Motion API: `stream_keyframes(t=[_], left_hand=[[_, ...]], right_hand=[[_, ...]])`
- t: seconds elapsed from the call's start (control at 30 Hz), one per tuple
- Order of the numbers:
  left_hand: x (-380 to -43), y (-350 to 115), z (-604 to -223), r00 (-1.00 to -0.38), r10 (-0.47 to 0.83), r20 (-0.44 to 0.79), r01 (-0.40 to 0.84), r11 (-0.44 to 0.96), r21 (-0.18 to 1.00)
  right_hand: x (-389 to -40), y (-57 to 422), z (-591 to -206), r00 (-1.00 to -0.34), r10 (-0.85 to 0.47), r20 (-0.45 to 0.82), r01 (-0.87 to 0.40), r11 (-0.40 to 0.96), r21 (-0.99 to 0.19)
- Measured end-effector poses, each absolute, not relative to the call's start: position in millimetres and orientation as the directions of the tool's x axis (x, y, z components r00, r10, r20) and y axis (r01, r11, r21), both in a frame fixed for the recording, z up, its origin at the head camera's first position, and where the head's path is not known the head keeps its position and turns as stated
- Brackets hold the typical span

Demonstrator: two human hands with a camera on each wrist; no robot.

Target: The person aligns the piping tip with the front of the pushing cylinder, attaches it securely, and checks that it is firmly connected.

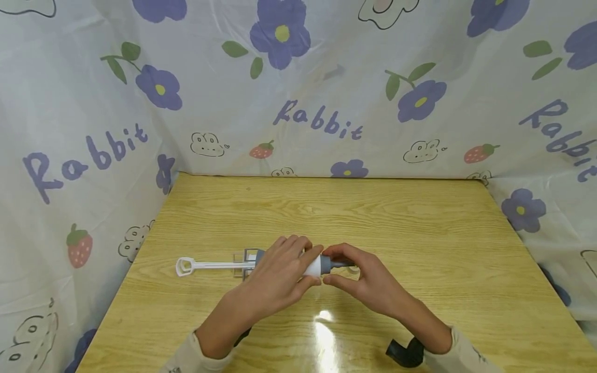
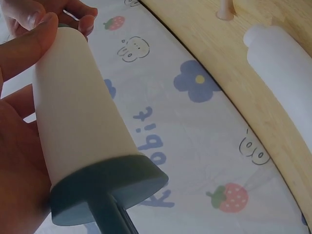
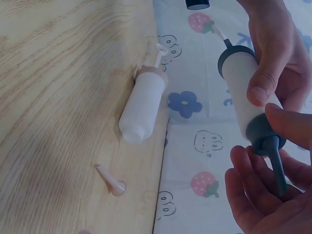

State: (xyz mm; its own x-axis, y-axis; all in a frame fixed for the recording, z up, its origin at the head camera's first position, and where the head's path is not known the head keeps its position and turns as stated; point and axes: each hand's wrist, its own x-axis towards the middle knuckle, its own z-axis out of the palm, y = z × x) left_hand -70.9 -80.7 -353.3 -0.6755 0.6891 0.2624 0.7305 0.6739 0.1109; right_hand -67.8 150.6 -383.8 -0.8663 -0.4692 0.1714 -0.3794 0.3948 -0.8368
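Both hands hold a large syringe-like tube with a white barrel (image 1: 313, 267) over the table. My left hand (image 1: 275, 280) grips the barrel, its thumb showing along the white side in the right wrist view. At the barrel's right end sits a dark blue-grey cap (image 3: 262, 130) with a thin tapered nozzle (image 3: 277, 168). My right hand (image 1: 370, 282) pinches this cap, thumb on top and fingers curling below. Leftward, past a blue-grey flange (image 1: 245, 263), a white plunger handle (image 1: 184, 266) shows in the head view. The left hand hides much of the barrel there.
A second white tube (image 3: 144, 105) with a beige collar (image 3: 155, 74) lies on the wooden table (image 1: 420, 217). Near its tip lies a loose beige nozzle (image 3: 113, 184). A patterned curtain (image 1: 322, 88) borders the table's back and sides. Something black (image 1: 404, 353) sits at my right wrist.
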Motion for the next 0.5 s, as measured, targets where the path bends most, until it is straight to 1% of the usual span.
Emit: stream_keyframes(t=[0.13,0.27,0.5], left_hand=[[-69.3,-79.8,-353.6,-0.676,0.689,0.261,0.731,0.671,0.124],[-68.6,-78.1,-356.0,-0.665,0.691,0.284,0.738,0.667,0.105],[-68.5,-75.7,-361.2,-0.638,0.697,0.328,0.750,0.658,0.062]], right_hand=[[-66.4,150.0,-386.3,-0.866,-0.458,0.204,-0.404,0.397,-0.824],[-65.4,149.8,-388.9,-0.865,-0.447,0.229,-0.425,0.409,-0.807],[-65.4,151.0,-390.2,-0.870,-0.443,0.216,-0.413,0.416,-0.810]])
